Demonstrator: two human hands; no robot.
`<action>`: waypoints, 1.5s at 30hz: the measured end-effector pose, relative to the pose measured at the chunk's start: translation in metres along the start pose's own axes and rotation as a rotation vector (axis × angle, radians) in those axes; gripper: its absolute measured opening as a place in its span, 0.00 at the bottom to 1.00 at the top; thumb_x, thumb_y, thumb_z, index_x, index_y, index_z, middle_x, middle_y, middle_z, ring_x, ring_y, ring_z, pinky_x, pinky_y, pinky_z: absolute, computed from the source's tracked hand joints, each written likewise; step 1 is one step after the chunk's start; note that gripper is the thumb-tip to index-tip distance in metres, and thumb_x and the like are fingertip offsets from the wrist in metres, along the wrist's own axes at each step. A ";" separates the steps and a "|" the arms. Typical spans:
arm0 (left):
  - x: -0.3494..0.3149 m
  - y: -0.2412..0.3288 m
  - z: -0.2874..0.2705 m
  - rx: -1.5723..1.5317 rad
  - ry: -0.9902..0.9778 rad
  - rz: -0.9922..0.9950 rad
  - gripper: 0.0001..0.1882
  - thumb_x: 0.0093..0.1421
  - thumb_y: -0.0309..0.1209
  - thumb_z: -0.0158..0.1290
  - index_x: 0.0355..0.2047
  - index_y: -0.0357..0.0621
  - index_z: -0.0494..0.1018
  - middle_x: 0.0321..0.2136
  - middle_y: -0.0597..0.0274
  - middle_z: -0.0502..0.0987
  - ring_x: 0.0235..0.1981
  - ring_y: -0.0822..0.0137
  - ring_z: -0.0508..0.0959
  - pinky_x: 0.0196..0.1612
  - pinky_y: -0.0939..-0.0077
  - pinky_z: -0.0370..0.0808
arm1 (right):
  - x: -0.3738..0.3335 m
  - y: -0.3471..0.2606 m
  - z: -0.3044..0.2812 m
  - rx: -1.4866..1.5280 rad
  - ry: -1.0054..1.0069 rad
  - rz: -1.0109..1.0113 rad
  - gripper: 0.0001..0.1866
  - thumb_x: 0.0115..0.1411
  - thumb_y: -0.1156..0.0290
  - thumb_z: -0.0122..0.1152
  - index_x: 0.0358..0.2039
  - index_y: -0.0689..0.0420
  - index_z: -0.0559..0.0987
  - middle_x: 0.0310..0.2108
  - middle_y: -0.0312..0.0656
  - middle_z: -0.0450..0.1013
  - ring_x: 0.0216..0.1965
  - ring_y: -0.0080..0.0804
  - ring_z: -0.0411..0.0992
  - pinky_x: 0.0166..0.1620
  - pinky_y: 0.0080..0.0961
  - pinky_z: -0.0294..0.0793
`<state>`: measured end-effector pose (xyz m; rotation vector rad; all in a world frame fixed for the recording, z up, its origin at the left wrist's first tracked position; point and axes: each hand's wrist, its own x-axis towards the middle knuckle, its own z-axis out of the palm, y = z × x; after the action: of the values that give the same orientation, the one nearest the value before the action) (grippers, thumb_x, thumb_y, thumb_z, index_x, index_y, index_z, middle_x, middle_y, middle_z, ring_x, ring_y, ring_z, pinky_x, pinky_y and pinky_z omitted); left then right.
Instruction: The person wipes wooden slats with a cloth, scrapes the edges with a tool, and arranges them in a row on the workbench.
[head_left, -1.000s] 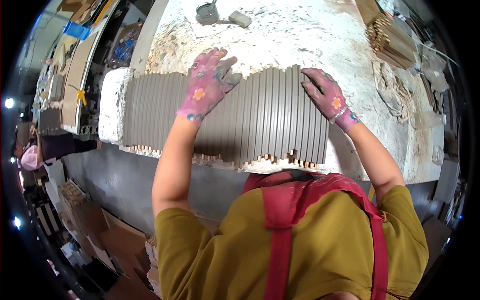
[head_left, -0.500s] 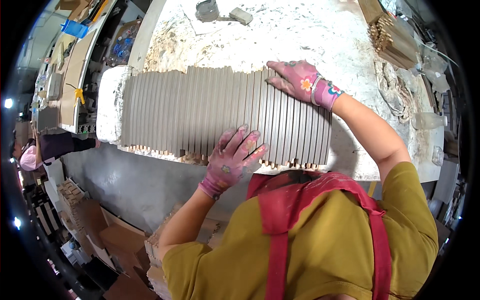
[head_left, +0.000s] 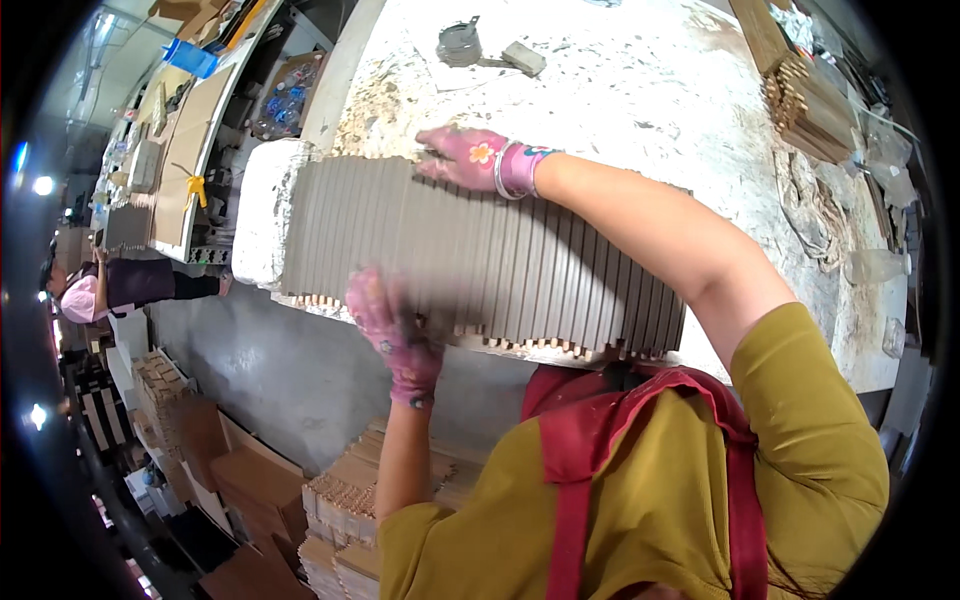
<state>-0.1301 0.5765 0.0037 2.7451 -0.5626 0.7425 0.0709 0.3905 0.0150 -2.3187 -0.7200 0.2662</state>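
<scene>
A long row of narrow grey strips [head_left: 520, 265] lies side by side on the table, with bare wood showing at the near ends. My right hand [head_left: 465, 158], in a pink flowered glove, rests at the far ends of the strips left of the row's middle. Its fingers are stretched out and the thumb lies apart. At the near ends on the left is my left hand [head_left: 395, 335], in a matching glove. Motion smears its fingers, so their grip cannot be made out.
A white block [head_left: 268, 215] stands against the row's left end. Farther back on the stained table [head_left: 620, 110] are a grey-smeared cup [head_left: 459, 43] and a small block [head_left: 524, 58]. Bundled wooden strips [head_left: 815, 120] lie at right. Another person [head_left: 120, 285] stands far left.
Both hands have moved left along the row, the right one a long way along the far ends. The strips' far ends look more even on the left. The whole view has shifted slightly.
</scene>
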 end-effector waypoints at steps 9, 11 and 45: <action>-0.008 -0.018 0.027 -0.054 0.269 -0.234 0.27 0.66 0.47 0.38 0.56 0.40 0.65 0.59 0.46 0.62 0.60 0.40 0.58 0.62 0.45 0.52 | -0.008 -0.014 0.015 -0.270 -0.041 -0.054 0.29 0.64 0.50 0.47 0.60 0.54 0.62 0.54 0.50 0.68 0.41 0.52 0.75 0.45 0.41 0.74; -0.009 -0.015 0.019 -0.052 0.245 -0.252 0.27 0.65 0.47 0.40 0.56 0.40 0.65 0.59 0.47 0.62 0.60 0.41 0.58 0.62 0.44 0.52 | -0.009 -0.013 0.005 -0.261 0.013 -0.075 0.30 0.63 0.49 0.47 0.60 0.53 0.62 0.54 0.49 0.68 0.42 0.51 0.74 0.47 0.40 0.73; 0.045 0.153 -0.009 -0.441 -0.392 0.582 0.30 0.48 0.53 0.55 0.49 0.52 0.73 0.55 0.54 0.67 0.57 0.49 0.65 0.59 0.45 0.59 | -0.186 0.073 -0.112 -0.074 0.162 0.236 0.29 0.64 0.45 0.42 0.57 0.52 0.70 0.54 0.47 0.70 0.55 0.42 0.68 0.59 0.33 0.64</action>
<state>-0.1627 0.4290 0.0544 2.3110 -1.4498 0.1298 -0.0104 0.1790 0.0484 -2.4638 -0.3823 0.1557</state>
